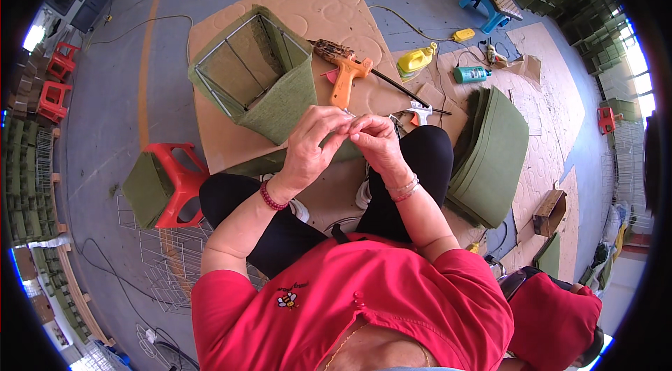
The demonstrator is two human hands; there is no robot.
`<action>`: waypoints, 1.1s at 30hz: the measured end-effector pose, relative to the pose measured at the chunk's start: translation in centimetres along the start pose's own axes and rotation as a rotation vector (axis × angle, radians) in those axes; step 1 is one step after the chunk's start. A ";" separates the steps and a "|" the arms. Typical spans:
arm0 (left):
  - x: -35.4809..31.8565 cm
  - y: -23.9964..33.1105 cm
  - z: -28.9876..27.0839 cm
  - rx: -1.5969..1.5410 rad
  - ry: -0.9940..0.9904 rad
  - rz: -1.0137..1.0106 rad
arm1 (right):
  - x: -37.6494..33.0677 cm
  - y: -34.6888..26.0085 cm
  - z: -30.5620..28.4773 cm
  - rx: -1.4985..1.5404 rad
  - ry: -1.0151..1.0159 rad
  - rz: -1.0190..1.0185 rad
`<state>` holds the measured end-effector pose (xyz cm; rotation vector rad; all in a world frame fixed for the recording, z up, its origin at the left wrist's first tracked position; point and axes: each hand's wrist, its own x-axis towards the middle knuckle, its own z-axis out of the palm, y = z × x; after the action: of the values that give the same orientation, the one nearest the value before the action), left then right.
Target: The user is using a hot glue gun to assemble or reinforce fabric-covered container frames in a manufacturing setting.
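Note:
My left hand [313,138] and my right hand [379,141] meet in front of me, thumbs and fingertips pinched together. Whatever lies between the fingertips is too small to make out. Just beyond them an orange glue gun [344,77] with a dark, grimy nozzle rests on the cardboard-topped surface [329,3], a black glue stick [399,85] sticking out of its back. To the left of it a green felt box [283,101] lies tilted, its opening showing a metal wire frame [231,42]. A white-handled tool [420,113] lies beyond my right hand.
Stacked green felt sheets [490,154] stand right of my knee. A red stool [180,182] and wire frames [164,259] are at left. Yellow [417,59] and green bottles [472,75], cables and a blue-legged stool [491,3] lie farther right. Another person's red sleeve [556,315] shows lower right.

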<state>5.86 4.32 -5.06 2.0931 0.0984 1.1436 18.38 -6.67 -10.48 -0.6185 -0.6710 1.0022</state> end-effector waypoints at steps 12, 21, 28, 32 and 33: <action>-0.2 -0.7 -0.3 -0.054 -0.164 0.043 | -0.1 -0.1 -0.2 -0.126 0.033 0.086; -0.2 -0.4 -0.4 -0.053 -0.205 -0.031 | -0.1 -0.2 -0.1 -0.199 0.007 0.128; -0.5 -0.6 -0.6 -0.042 -0.240 -0.083 | 0.0 0.0 -0.2 -0.226 -0.009 0.135; -0.6 -0.5 -0.5 -0.033 -0.199 -0.067 | 0.1 -0.3 0.1 -0.200 -0.004 0.151; -0.5 -0.4 -0.4 -0.044 -0.164 -0.059 | 0.1 -0.2 0.0 -0.193 -0.015 0.148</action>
<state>5.37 4.65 -5.54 2.1215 0.0562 0.9270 18.55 -6.64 -10.27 -0.8402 -0.7492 1.0871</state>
